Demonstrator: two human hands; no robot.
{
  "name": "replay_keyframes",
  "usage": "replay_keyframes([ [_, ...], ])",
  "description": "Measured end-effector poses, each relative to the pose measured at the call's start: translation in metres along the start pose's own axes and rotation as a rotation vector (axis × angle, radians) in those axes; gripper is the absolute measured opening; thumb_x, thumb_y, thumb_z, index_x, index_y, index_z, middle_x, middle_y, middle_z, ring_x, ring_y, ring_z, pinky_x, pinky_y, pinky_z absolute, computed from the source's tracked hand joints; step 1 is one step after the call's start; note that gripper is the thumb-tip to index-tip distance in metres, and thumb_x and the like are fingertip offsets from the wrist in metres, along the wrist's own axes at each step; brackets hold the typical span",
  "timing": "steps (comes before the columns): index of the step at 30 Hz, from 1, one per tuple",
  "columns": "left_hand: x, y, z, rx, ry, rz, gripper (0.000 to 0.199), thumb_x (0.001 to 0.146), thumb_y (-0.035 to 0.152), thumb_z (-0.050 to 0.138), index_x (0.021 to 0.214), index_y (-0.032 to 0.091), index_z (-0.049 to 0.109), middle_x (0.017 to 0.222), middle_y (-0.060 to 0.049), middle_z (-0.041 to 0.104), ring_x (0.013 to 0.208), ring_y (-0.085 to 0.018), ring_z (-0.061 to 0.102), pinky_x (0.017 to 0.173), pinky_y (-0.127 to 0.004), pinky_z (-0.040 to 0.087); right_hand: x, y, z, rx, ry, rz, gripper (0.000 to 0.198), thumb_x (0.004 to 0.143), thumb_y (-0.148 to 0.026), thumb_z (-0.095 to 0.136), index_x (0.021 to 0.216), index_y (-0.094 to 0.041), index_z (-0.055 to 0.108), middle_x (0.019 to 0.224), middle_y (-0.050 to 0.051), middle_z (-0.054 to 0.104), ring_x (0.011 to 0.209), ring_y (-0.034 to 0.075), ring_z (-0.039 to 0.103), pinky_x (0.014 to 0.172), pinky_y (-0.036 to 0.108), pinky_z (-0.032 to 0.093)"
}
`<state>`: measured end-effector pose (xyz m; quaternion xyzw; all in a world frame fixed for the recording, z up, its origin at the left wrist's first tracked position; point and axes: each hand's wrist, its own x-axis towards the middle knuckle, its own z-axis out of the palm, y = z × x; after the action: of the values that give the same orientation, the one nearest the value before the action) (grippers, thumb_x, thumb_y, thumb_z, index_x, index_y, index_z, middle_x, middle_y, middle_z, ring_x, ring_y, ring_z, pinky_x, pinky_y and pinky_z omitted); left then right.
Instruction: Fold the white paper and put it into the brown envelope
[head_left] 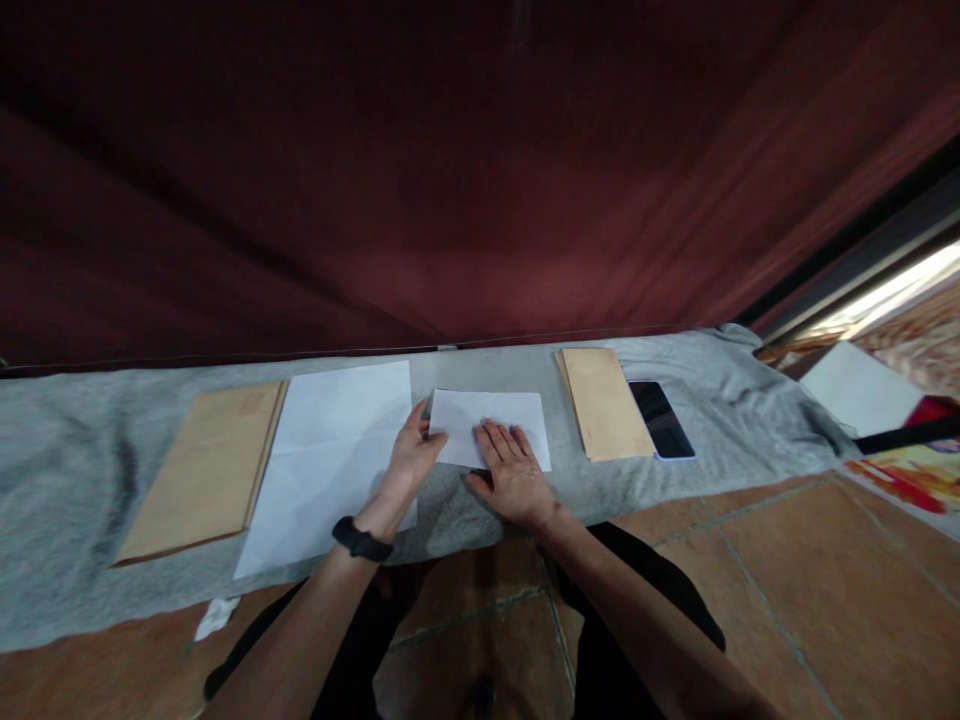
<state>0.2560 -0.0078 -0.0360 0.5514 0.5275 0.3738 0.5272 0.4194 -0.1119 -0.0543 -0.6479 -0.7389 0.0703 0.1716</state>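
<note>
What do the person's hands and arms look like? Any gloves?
No gloves: the left hand and right hand are bare. No sleeves show on the forearms. The left wrist wears a black band; the right wrist has none.

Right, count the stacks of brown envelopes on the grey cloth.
2: the larger stack left of the big white sheet, and the smaller stack just left of the phone. Others underneath may be hidden.

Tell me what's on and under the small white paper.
The right hand lies on the paper; the left hand has its thumb over the left edge. Gray cloth shows around it, but whatever lies directly beneath is covered.
</note>
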Motion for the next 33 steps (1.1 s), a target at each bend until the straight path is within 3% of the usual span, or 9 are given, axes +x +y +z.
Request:
replay_keyframes([
  [4,-0.008,0.025,0.004,-0.461,-0.088,-0.094,0.075,0.073,0.023,0.077,0.142,0.022,0.05,0.102,-0.003,0.073,0.087,-0.019,0.069,0.081,-0.031,0.055,0.007,-0.003,-0.017,0.29,0.102,0.073,0.058,0.097,-0.029,0.049,0.152,-0.011,0.042,0.157,0.016,0.043,0.145,0.027,0.041,0.124,0.048,0.027],
  [7,-0.008,0.035,0.004,-0.712,-0.097,-0.15,0.058,0.083,0.039,0.072,0.136,0.023,0.054,0.115,-0.008,0.07,0.104,-0.021,0.067,0.088,-0.034,0.055,0.016,0.0,-0.037,0.819,0.299,0.193,0.049,0.099,-0.037,0.048,0.144,-0.02,0.053,0.146,0.008,0.058,0.136,0.023,0.052,0.119,0.043,0.037],
  [11,-0.011,0.03,0.01,-0.652,-0.098,-0.294,0.057,0.082,0.034,0.076,0.133,0.022,0.054,0.119,-0.008,0.069,0.105,-0.019,0.067,0.085,-0.031,0.055,0.025,0.005,-0.051,1.567,0.643,0.513,0.047,0.094,-0.055,0.056,0.126,-0.021,0.064,0.12,0.004,0.073,0.12,0.022,0.065,0.108,0.04,0.05],
  [13,-0.017,0.025,0.016,-0.629,-0.185,-0.31,0.059,0.077,0.03,0.08,0.131,0.022,0.056,0.12,-0.007,0.07,0.102,-0.019,0.068,0.084,-0.03,0.055,0.025,0.005,-0.048,1.795,0.668,0.605,0.044,0.091,-0.053,0.062,0.121,-0.022,0.064,0.115,0.002,0.075,0.116,0.021,0.066,0.103,0.038,0.054],
  [16,-0.02,0.018,0.022,-0.626,-0.25,-0.285,0.062,0.071,0.024,0.083,0.127,0.021,0.059,0.115,-0.006,0.072,0.096,-0.02,0.07,0.084,-0.032,0.055,0.019,0.002,-0.032,1.973,0.568,0.705,0.034,0.087,-0.045,0.068,0.112,-0.022,0.066,0.112,0.001,0.075,0.107,0.02,0.07,0.095,0.035,0.059],
  [21,0.001,0.006,0.004,-0.322,-0.111,-0.148,0.097,0.063,0.014,0.081,0.15,0.022,0.039,0.094,0.0,0.074,0.082,-0.02,0.07,0.077,-0.031,0.055,0.006,0.012,-0.017,1.894,0.518,0.826,0.026,0.076,-0.03,0.074,0.099,-0.022,0.064,0.099,0.001,0.075,0.087,0.017,0.072,0.077,0.028,0.06],
  [27,0.024,-0.004,-0.021,0.016,-0.316,-0.095,0.1,0.065,0.016,0.077,0.155,0.017,0.033,0.084,0.001,0.073,0.071,-0.019,0.067,0.079,-0.035,0.054,-0.001,0.048,-0.026,1.468,0.589,0.864,0.041,0.071,-0.032,0.072,0.109,-0.022,0.063,0.09,0.0,0.07,0.079,0.018,0.067,0.072,0.029,0.055],
  [30,0.025,-0.006,-0.018,0.072,-0.233,-0.023,0.09,0.062,0.016,0.078,0.146,0.019,0.047,0.103,-0.005,0.075,0.093,-0.025,0.07,0.094,-0.04,0.051,-0.006,0.053,-0.03,1.017,0.637,0.731,0.045,0.079,-0.034,0.06,0.122,-0.02,0.06,0.109,0.007,0.069,0.101,0.023,0.065,0.09,0.039,0.053],
  [33,0.023,-0.005,-0.011,0.116,-0.138,0.038,0.083,0.055,0.011,0.081,0.135,0.021,0.059,0.126,-0.009,0.069,0.125,-0.032,0.059,0.111,-0.041,0.041,-0.008,0.045,-0.032,0.513,0.534,0.42,0.049,0.091,-0.029,0.048,0.139,-0.019,0.052,0.142,0.013,0.056,0.133,0.027,0.05,0.112,0.048,0.04],
])
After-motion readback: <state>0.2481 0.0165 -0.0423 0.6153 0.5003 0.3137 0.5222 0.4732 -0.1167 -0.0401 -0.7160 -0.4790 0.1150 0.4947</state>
